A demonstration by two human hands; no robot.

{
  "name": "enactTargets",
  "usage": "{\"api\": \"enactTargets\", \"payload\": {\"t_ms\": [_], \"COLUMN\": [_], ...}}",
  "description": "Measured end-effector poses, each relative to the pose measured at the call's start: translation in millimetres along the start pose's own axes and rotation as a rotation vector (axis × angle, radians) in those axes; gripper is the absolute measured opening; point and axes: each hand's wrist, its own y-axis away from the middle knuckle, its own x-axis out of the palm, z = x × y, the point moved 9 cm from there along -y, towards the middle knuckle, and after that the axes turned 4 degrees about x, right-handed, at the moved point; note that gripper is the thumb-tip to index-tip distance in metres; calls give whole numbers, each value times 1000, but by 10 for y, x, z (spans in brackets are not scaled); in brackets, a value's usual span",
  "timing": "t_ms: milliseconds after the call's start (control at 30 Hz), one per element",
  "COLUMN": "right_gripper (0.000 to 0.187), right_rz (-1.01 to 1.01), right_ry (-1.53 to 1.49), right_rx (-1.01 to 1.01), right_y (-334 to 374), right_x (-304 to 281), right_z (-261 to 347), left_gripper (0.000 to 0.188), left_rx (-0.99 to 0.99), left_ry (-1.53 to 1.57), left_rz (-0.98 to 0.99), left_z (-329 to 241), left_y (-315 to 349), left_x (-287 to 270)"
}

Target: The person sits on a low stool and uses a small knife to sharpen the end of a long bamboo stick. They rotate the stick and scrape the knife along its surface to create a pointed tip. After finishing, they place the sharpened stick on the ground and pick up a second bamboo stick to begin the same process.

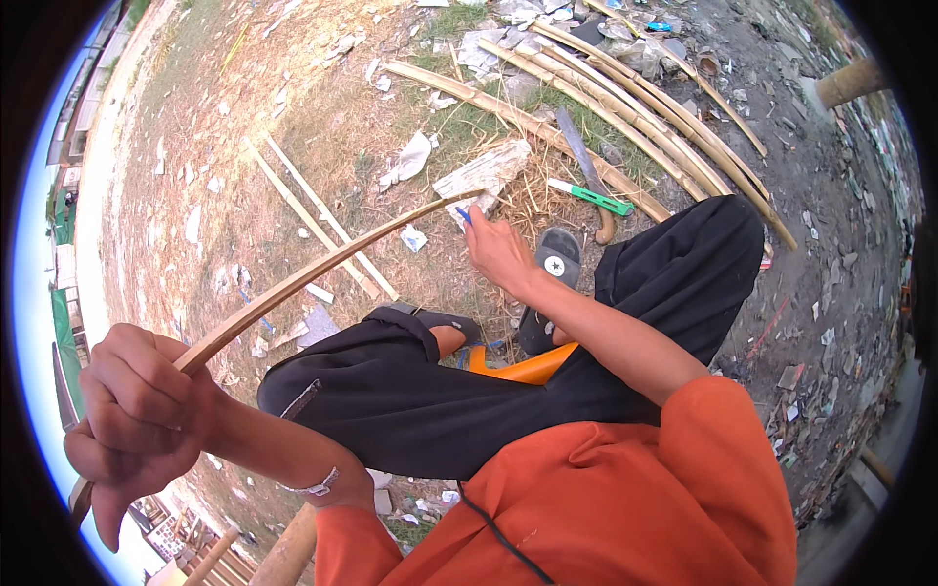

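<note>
A long bamboo strip (327, 259) runs slantwise from the lower left to the top of a pale, rough wood block (484, 169) on the ground. My left hand (137, 410) is closed in a fist around its near end, raised at the left. At the strip's far tip is my right hand (501, 256), its fingers closed on a slim blue thing (463, 215), perhaps a pen. Whether these fingers also touch the strip is hard to tell. Just right of the block lies a green utility knife (591, 196), beside a curved blade with a wooden handle (604, 230).
Several split bamboo lengths (625, 112) lie at the upper right. Two thin strips (322, 220) rest on the ground at left. My sandalled foot (557, 259) is close to the knife, and an orange seat (532, 368) shows between my legs. Scraps litter the ground.
</note>
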Motion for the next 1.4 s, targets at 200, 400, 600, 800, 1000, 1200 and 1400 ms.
{"api": "enactTargets", "payload": {"t_ms": [200, 400, 600, 800, 1000, 1200, 1400], "right_gripper": [23, 24, 25, 27, 27, 28, 26], "right_rz": [59, 96, 35, 78, 99, 144, 129], "right_ry": [52, 40, -37, 25, -37, 49, 141], "right_rx": [123, 187, 158, 208, 211, 212, 210], "right_y": [-94, -73, -185, -150, -100, -142, -261], "right_x": [146, 118, 182, 255, 140, 245, 298], "right_z": [-300, -363, -436, -499, -341, -346, -602], "left_gripper": [58, 57, 52, 54, 58, 55, 56], "left_rx": [-23, -17, -15, -13, -21, -4, -29], "left_ry": [172, 186, 54, 46, 154, -55, 53], "left_rz": [-35, -76, -146, -154, -177, -265, -188], "left_z": [140, 180, 42, 81, 141, -61, 68], "left_y": [-35, -49, 19, 2, -6, 112, 31], "left_x": [198, 165, -150, -99, -62, -365, -103]}}
